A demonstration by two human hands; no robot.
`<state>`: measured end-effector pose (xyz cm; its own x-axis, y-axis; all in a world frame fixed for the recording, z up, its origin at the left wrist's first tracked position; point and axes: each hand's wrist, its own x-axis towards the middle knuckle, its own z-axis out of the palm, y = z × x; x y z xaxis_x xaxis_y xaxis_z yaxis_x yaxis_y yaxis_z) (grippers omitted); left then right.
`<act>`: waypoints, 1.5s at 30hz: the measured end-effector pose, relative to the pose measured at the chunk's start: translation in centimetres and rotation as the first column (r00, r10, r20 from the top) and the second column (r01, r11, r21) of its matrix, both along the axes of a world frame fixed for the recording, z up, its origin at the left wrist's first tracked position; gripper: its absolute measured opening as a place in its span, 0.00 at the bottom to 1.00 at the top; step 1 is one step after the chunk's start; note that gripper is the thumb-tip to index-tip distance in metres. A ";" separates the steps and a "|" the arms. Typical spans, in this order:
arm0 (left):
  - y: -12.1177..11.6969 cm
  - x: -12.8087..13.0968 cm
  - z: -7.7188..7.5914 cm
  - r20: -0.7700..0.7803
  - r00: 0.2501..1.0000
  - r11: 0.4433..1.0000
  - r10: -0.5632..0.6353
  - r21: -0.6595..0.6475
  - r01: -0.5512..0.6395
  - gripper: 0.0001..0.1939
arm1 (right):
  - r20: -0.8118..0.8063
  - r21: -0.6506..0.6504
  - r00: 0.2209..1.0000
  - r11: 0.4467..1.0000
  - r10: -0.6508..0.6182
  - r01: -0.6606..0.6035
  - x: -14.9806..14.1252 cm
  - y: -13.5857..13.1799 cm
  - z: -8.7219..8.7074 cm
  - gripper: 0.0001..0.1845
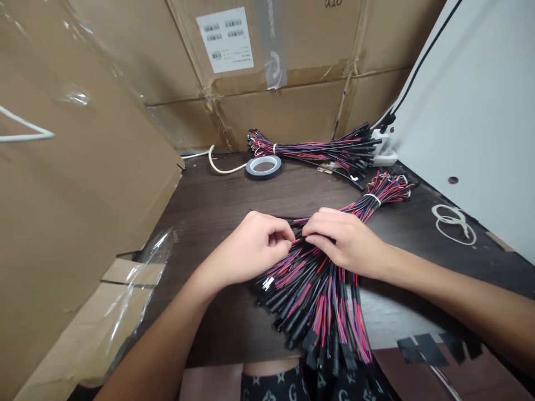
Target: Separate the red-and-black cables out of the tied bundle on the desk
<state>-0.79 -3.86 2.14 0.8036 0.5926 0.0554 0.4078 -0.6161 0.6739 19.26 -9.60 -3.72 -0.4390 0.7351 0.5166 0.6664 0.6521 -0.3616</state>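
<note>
A bundle of red, blue and black wires with black connectors lies fanned out over the table's front edge. A white tie binds it near its far right end. My left hand pinches one wire at the bundle's upper left, thumb against forefinger. Close beside it, my right hand rests over the bundle, its fingers closed on the same wire or one next to it. The fingertips are only a small gap apart, with a dark piece of wire showing between them.
A second tied wire bundle lies at the back against a cardboard box. A roll of black tape is in front of it. White cord loops lie at the right. Black tape strips stick to the front edge. A large carton stands left.
</note>
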 end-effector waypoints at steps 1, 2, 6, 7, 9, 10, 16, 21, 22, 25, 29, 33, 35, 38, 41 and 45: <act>0.0 0.0 0.0 -0.007 1.000 1.000 0.001 -0.015 -0.001 0.11 | 0.004 0.000 1.000 1.000 0.005 -0.005 0.0 0.0 0.0 0.08; -0.1 0.1 0.0 -0.013 1.000 1.000 0.001 -0.026 -0.001 0.11 | 0.008 -0.001 1.000 1.000 0.008 -0.008 0.0 0.0 0.0 0.08; -0.2 0.1 0.0 -0.003 1.000 0.999 0.019 -0.026 -0.019 0.11 | -0.006 -0.014 1.000 1.000 0.008 -0.008 0.0 -0.1 0.2 0.07; -0.2 0.1 0.0 0.005 1.000 0.999 0.026 -0.023 -0.026 0.11 | -0.019 -0.012 1.000 1.000 0.011 -0.011 -0.1 -0.1 0.2 0.07; -0.3 0.2 0.0 0.013 0.999 0.999 0.032 -0.018 -0.032 0.10 | -0.041 0.005 0.999 0.999 0.032 -0.032 -0.2 -0.1 0.3 0.06; -0.3 0.2 0.0 0.014 0.999 0.999 0.030 -0.013 -0.030 0.10 | -0.047 0.016 0.998 0.999 0.045 -0.044 -0.3 -0.1 0.3 0.06; -0.4 0.2 -0.2 0.059 0.998 0.997 -0.009 0.076 0.004 0.10 | -0.054 0.014 0.997 0.999 0.047 -0.046 -0.4 -0.2 0.3 0.07; -0.5 0.2 -0.1 0.064 0.998 0.997 -0.028 0.080 0.023 0.10 | -0.020 -0.023 1.000 1.000 0.018 -0.018 -0.3 -0.4 0.2 0.08; -0.5 0.2 -0.1 0.059 0.998 0.997 -0.029 0.073 0.025 0.09 | -0.012 -0.024 1.000 1.000 0.017 -0.017 -0.2 -0.4 0.2 0.07; -0.4 0.2 0.1 0.049 0.998 0.999 -0.026 0.043 0.024 0.09 | 0.017 -0.013 1.000 1.000 0.017 -0.017 -0.3 -0.4 0.2 0.07; -0.2 0.1 0.2 0.075 0.997 1.000 0.003 -0.023 -0.001 0.08 | 0.042 -0.007 0.998 0.999 0.036 -0.036 -0.4 -0.4 0.5 0.09; 0.4 -0.2 0.0 0.158 0.977 0.987 0.146 -0.087 -0.134 0.07 | 0.102 -0.044 0.984 0.989 0.143 -0.139 0.0 -0.2 0.9 0.12; 0.8 -0.4 -0.3 0.170 0.965 0.980 0.199 -0.063 -0.191 0.07 | 0.137 -0.068 0.968 0.977 0.212 -0.204 0.3 -0.1 1.0 0.14; 1.2 -0.6 -0.8 0.064 0.972 0.953 0.226 0.192 -0.234 0.08 | 0.157 -0.090 0.950 0.962 0.269 -0.258 0.7 0.1 1.0 0.15; 1.2 -0.4 -1.1 -0.136 0.959 0.884 0.247 0.437 -0.165 0.10 | 0.161 -0.090 0.945 0.957 0.286 -0.274 0.9 0.2 0.9 0.15; 0.8 -0.2 -1.2 -0.301 0.920 0.884 0.250 0.459 -0.090 0.10 | 0.166 -0.068 0.950 0.964 0.265 -0.257 0.7 0.2 0.8 0.14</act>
